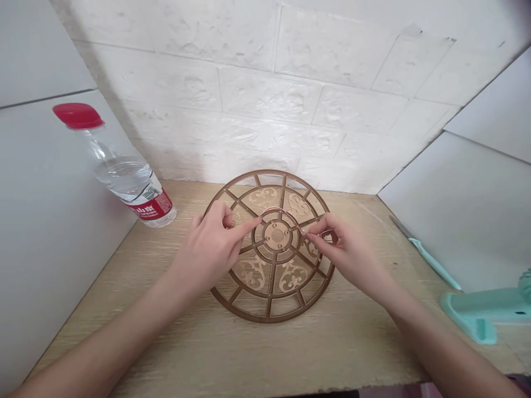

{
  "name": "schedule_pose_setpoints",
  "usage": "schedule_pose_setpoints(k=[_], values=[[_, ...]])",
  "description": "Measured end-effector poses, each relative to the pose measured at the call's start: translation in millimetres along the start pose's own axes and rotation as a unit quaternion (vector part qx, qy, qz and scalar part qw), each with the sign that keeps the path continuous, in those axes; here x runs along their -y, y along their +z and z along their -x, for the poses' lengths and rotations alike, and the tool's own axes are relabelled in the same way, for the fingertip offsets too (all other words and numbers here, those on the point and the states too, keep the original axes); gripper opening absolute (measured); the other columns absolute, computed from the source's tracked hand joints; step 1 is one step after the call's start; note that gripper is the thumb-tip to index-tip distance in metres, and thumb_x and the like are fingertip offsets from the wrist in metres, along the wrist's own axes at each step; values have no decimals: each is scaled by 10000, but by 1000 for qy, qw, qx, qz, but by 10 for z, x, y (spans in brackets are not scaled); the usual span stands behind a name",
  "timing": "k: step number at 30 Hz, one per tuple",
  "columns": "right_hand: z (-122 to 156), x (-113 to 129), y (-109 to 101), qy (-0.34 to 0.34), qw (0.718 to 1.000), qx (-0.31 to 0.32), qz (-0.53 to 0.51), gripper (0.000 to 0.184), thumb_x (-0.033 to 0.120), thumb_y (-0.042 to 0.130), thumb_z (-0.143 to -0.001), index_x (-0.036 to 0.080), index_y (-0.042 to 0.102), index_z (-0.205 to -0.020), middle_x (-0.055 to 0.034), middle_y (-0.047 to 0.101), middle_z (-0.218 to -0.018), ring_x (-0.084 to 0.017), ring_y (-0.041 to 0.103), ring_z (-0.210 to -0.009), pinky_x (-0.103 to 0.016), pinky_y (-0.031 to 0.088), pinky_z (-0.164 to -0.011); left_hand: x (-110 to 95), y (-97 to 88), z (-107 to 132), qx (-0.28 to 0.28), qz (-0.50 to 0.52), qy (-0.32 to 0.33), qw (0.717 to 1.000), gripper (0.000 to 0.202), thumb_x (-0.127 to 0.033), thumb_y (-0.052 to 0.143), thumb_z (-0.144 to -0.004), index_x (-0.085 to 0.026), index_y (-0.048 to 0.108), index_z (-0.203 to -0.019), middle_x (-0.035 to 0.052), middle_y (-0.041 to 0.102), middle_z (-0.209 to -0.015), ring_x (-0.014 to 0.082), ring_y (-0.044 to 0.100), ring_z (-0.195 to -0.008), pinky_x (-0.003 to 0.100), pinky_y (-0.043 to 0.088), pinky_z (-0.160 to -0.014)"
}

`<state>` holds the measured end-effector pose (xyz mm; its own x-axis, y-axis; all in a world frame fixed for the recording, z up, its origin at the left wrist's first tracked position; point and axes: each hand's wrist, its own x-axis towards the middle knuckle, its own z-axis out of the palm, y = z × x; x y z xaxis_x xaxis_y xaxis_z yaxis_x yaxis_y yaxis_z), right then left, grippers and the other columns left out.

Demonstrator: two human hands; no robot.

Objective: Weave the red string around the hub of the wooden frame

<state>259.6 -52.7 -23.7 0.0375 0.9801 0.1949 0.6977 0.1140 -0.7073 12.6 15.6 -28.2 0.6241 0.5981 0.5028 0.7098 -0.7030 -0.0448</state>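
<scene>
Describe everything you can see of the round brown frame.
The round frame is brown, apparently metal or plastic, with concentric rings, spokes, paler scroll ornaments and a pale hub disc. It sits on the table, its far edge overlapping the wall in view; whether it lies flat is unclear. A thin wire arches past its hub between left hand and right hand; finger contact is unclear.
</scene>
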Motion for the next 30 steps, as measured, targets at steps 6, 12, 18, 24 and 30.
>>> schedule_pose_setpoints(k=[6, 12, 18, 24, 30], values=[[-4, 23, -8, 56, 992, 31, -104, 191, 384, 556, -887, 211, 560, -968, -25, 642, -921, -155, 583, -779, -291, 445, -663, -11, 11, 5, -16, -4, 6, 1000, 439, -115, 514, -848, -341, 635, -1203, 22, 317, -825, 158, 383, -764, 272, 322, -638], [-8, 82, -17, 78, 993, 67, -63, 348, 487, 407, -941, 192, 571, -853, -11, 585, -726, -151, 541, -667, -292, 415, -604, -8, 7, 1, -25, -5, 11, 1000, 443, -97, 522, -840, -339, 644, -1191, 19, 319, -811, 157, 383, -758, 271, 311, -630], [-32, 86, -20, 3, 996, 91, 15, 372, 395, 391, -957, 193, 622, -746, -32, 648, -809, -191, 580, -794, -313, 419, -685, 2, 20, 1, -28, -4, 13, 1000, 431, -114, 515, -848, -331, 640, -1199, 23, 325, -818, 160, 385, -760, 280, 317, -637], [31, 106, -8, -43, 991, 94, 90, 293, 447, 476, -924, 224, 623, -804, -29, 625, -831, -212, 525, -874, -357, 418, -757, 18, 31, 17, -29, 4, 17, 999, 436, -108, 505, -849, -332, 638, -1198, 21, 320, -825, 156, 380, -755, 275, 324, -636], [87, 117, 157, -86, 989, -10, 117, 197, 385, 478, -940, 254, 571, -1053, -41, 599, -982, -226, 472, -941, -378, 409, -795, 3, 34, 12, -24, 7, 27, 999, 446, -99, 507, -844, -326, 631, -1207, 16, 317, -818, 150, 366, -743, 272, 325, -641]])
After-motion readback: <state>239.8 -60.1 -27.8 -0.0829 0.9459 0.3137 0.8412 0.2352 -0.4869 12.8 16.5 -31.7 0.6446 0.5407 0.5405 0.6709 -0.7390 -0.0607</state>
